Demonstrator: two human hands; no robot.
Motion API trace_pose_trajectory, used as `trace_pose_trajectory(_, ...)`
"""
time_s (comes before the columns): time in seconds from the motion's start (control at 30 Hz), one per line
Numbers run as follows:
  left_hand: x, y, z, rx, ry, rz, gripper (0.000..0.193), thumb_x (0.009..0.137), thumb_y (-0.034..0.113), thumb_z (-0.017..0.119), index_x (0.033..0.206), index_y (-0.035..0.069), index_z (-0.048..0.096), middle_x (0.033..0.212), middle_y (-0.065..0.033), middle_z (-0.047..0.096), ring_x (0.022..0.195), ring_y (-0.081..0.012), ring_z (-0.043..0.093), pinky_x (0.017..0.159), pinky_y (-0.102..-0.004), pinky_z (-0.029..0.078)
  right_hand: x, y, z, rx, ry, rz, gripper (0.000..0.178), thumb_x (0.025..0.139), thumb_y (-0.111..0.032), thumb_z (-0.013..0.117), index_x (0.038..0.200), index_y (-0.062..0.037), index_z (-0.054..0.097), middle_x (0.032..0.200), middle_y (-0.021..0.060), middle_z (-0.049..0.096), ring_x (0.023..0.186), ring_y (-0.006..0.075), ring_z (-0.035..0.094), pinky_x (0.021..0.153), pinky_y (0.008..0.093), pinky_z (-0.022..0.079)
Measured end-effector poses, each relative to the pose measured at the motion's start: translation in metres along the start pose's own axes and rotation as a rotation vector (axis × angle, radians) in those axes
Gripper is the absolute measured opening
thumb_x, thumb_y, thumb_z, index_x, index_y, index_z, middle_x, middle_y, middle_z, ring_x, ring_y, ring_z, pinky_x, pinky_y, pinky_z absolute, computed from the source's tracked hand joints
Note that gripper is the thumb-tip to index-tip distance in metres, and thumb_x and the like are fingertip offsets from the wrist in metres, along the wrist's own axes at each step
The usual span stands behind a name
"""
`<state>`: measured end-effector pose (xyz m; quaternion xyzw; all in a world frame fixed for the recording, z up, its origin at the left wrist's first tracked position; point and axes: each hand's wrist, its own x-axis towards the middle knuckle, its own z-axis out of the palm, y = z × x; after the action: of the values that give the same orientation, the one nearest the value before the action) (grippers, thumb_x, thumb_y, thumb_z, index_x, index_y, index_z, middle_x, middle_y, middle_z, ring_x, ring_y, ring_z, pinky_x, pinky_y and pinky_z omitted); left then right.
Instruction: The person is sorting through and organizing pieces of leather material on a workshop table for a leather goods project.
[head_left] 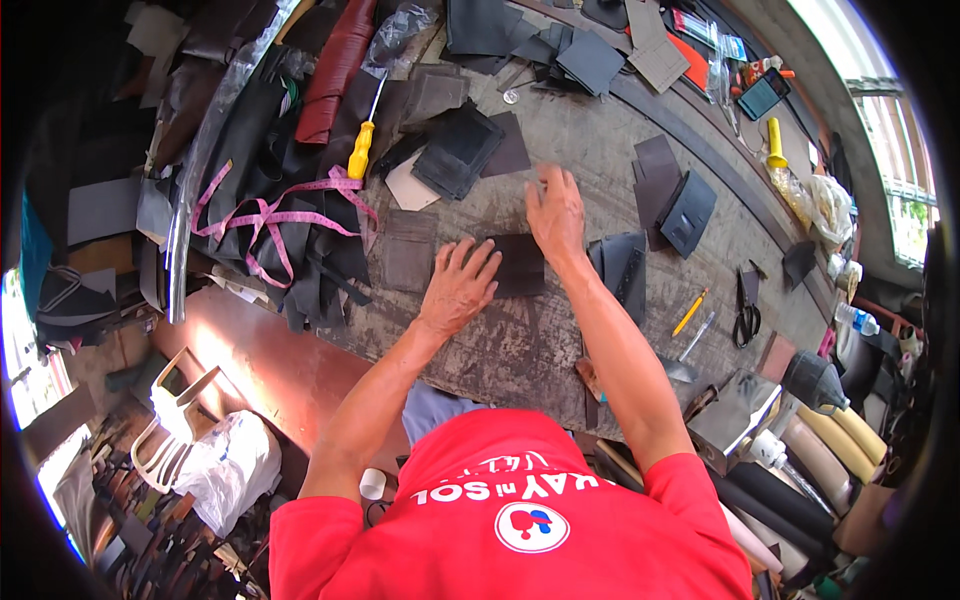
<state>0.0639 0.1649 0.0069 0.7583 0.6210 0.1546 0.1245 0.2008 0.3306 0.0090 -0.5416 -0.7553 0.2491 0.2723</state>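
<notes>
Clutter rings the worktable (500,350) in the head view. Along its left edge lie a red roll (335,75), a yellow-handled screwdriver (361,150) and a pink measuring tape (325,216) tangled over dark scraps. A pile of dark pieces (457,155) sits toward the far edge, beyond the left hand (462,285). Toward the right edge are a phone (764,95), a pencil (690,312) and black-handled scissors (746,320). A slotted dark piece (688,213) and black pieces (622,270) lie to the right of the right hand (556,212), the latter just beside its forearm.

Counted, there is one screwdriver, one tape, one phone, one pencil and one pair of scissors; the piled pieces overlap too much to count.

Both forearms reach in from the near edge. The left hand lies palm down, fingers spread apart, over the left part of a flat dark piece (522,265) near the middle of the table. The right hand is past that piece's far right corner, fingers loosely bent and slightly apart; whether it touches the tabletop I cannot tell.
</notes>
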Motion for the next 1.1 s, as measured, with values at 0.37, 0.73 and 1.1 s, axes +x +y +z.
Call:
trace_pose_trajectory(0.37,-0.007,-0.008,0.016,-0.026,0.044,-0.005,0.048,0.085,0.023,0.068,0.132,0.012,0.061,0.145,-0.0077,0.051,0.133,-0.0307,0.043,0.112,-0.0508,0.031,0.058,-0.02,0.043,-0.106,-0.098,0.407,0.035,0.078,-0.019,0.081,0.104,-0.0018,0.064,0.103,0.0217,0.065,0.098,0.0413,0.061,0.088,0.0482,0.049)
trace_pose_trajectory(0.73,-0.005,-0.008,0.01,-0.051,0.041,-0.018,0.05,0.084,0.023,0.068,0.132,0.012,0.06,0.144,-0.0072,0.051,0.133,-0.0303,0.043,0.113,-0.0503,0.031,0.056,-0.023,0.028,-0.178,-0.074,0.117,0.017,0.09,-0.016,0.068,0.101,-0.0037,0.065,0.078,0.0202,0.07,0.079,0.0419,0.068,0.072,0.0518,0.05)
trace_pose_trajectory(1.1,-0.003,-0.008,0.01,-0.068,0.084,-0.004,0.05,0.084,0.022,0.068,0.132,0.01,0.058,0.144,-0.0087,0.051,0.132,-0.0312,0.045,0.111,-0.051,0.034,0.052,-0.006,-0.02,-0.28,0.095,0.003,0.012,0.095,-0.011,0.061,0.103,-0.0027,0.058,0.088,0.023,0.069,0.076,0.044,0.066,0.07,0.0513,0.052)
